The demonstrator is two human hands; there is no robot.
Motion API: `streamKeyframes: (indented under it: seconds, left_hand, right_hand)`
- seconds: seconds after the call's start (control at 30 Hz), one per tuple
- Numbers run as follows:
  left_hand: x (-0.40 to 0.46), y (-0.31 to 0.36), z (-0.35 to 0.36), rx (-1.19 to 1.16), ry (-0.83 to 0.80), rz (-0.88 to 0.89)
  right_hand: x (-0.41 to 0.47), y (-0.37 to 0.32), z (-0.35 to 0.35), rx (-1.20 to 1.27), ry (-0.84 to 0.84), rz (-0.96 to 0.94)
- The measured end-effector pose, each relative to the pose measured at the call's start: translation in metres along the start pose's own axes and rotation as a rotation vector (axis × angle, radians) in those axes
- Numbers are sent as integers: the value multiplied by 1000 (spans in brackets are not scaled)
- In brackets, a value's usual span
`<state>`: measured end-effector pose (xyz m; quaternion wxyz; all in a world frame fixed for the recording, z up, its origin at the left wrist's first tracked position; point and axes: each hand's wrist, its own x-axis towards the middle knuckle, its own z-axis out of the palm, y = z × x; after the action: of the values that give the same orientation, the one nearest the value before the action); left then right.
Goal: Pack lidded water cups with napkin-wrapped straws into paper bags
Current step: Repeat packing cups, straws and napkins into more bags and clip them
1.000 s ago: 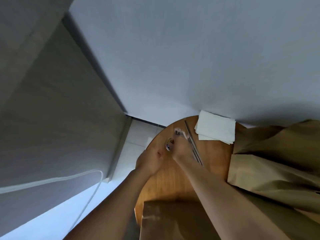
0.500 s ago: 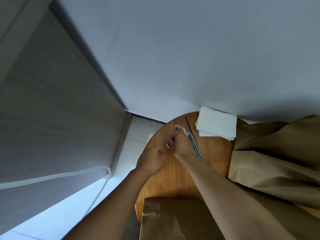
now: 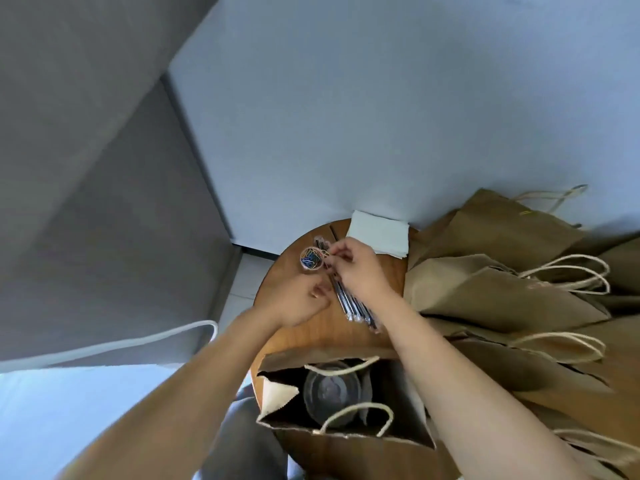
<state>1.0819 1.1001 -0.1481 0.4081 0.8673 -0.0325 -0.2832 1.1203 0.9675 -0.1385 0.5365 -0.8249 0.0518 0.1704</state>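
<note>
Vs. the earlier frames the view has dropped, so more of the setup is now shown: an open paper bag (image 3: 346, 434) at the near table edge w/ a lidded cup (image 3: 330, 393) standing inside, which was cut off before. The right hand (image 3: 356, 268) has shifted a bit toward the small round tub of paper clips (image 3: 312, 258); its fingertips are pinched together just beside the tub rim, prob. on a clip, but what is held can't be told at this res. The left hand (image 3: 301, 299) is kept low on the table (image 3: 298, 337), fingers curled loosely next to the straws (image 3: 349, 303), nothing clearly grasped. Judged: one cup is already bagged, and a clip is being fetched to secure a napkin-wrapped straw, so the straw step isn't done yet. Materials: straws are thin, dark, in glossy clear sleeves, bunched diagonally under the right wrist; napkins (image 3: 379, 233) form a flat white square stack at the far edge, soft, matte. Table is round, warm wood veneer, smooth. Spare bags (image 3: 512, 292) are brown kraft, creased, piled flat at right w/ cream twisted-cord handles. Cup is clear plastic, domed lid, round. Clips are multicolour wire.
</note>
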Motion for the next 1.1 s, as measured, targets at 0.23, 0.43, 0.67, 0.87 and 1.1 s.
streamKeyframes:
  seconds: [0.23,0.43,0.67,0.87,1.1]
  left_hand:
    - [-89,16,2,117,16,29]
    - [-143,21,14,-23,74,32]
    - [-163,23,41,438,95,119]
    - [-157,24,70,412,333,174]
    - [-152,27,74,300,346,81]
  right_hand:
    - [-107,-16,-29,-72,79,-128]
    - [-167,1,-44,-245,257,-190]
    - [-207,52,-56,-362,439,-68]
    - [-219,60,-59,-594,214,83]
    - [-215,52,-63,-929,-179,119]
